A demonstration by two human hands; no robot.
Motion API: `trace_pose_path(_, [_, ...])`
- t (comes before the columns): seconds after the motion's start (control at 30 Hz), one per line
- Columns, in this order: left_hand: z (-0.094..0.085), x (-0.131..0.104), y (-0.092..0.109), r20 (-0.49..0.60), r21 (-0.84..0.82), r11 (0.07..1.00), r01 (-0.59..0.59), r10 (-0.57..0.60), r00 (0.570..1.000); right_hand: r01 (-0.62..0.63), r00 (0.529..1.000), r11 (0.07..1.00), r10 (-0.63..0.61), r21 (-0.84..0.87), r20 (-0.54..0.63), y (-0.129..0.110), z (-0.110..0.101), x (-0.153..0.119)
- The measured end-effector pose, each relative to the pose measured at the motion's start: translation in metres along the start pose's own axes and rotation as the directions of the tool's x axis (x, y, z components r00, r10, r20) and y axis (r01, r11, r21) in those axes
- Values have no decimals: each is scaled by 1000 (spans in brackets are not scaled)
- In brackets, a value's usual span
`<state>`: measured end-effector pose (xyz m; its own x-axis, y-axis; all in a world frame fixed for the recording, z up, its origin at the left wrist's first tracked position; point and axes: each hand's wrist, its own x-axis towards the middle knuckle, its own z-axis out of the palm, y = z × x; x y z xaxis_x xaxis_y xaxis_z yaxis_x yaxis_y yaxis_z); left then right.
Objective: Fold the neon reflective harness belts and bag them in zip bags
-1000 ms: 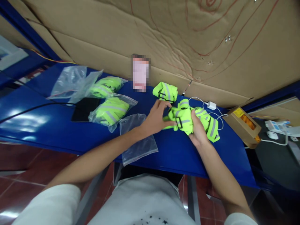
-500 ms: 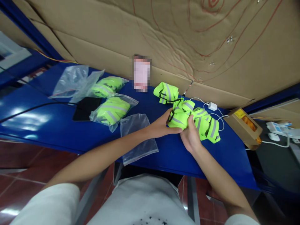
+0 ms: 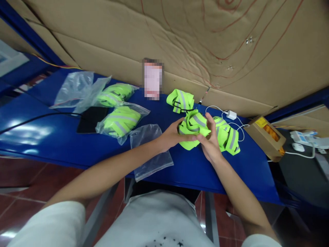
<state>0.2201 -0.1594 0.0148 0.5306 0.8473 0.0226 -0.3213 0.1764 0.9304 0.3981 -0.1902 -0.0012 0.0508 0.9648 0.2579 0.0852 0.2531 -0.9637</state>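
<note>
Between my two hands is a bundled neon-yellow reflective vest [image 3: 194, 125] made of straps with grey stripes. My left hand [image 3: 174, 134] grips its left side, the thumb lying along the near edge. Around the right side curls my right hand [image 3: 211, 142], its thumb pressed against the bundle and its fingers raised behind. Just right of it lies a second loose reflective vest [image 3: 227, 135], and behind to the left a folded one [image 3: 181, 100] with black buckles. An unfilled clear zip bag [image 3: 154, 163] lies flat beneath my left forearm.
On the blue table [image 3: 102, 154], two bagged vests [image 3: 122, 120] lie left, beside clear plastic bags [image 3: 74, 89] and a black flat item [image 3: 89, 120]. A blurred-out upright item [image 3: 153, 79] leans on the cardboard wall. Right are a white charger with cable [image 3: 231, 115] and a cardboard box [image 3: 267, 137].
The bundle in my hands has been turned and gathered rounder, its black buckle no longer showing. My right hand's fingers have lifted around its far right side.
</note>
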Motion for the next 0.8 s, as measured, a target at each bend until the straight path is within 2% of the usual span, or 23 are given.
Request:
trace_pose_path(0.1, [-5, 3, 1, -88, 90, 994, -63, 71, 994, -89, 992, 993, 81, 79, 94, -2, 0, 3])
trace_pose_path(0.2, [-11, 6, 1, -221, 394, 910, -126, 227, 948, -108, 994, 992, 109, 59, 0, -2, 1, 3])
trace_pose_path(0.27, [-13, 5, 0, -256, 559, 820, -118, 306, 917, -127, 987, 990, 132, 55, -88, -1, 2, 3])
trace_pose_path(0.33, [-13, 3, -1, -268, 639, 764, -86, 326, 907, -177, 974, 981, 186, 82, -130, 0, 6, 1])
trace_pose_path(0.43, [-13, -1, -3, -271, 740, 671, -35, 345, 898, -268, 948, 947, 292, 178, -128, -2, 13, -4])
trace_pose_path(0.5, [-14, -1, -5, -243, 822, 569, -17, 378, 893, -301, 940, 915, 332, 268, -75, -5, 17, -8])
trace_pose_path(0.6, [-19, 2, -11, -158, 921, 389, -9, 396, 904, -323, 944, 882, 328, 343, 44, -11, 18, -10])
trace_pose_path(0.7, [-22, 4, -18, -22, 967, 246, -73, 361, 932, -331, 944, 905, 318, 266, 93, -13, 11, -9])
trace_pose_path(0.8, [-24, 5, -21, 91, 977, 145, -155, 372, 924, -333, 941, 929, 318, 159, 116, -11, 6, -6])
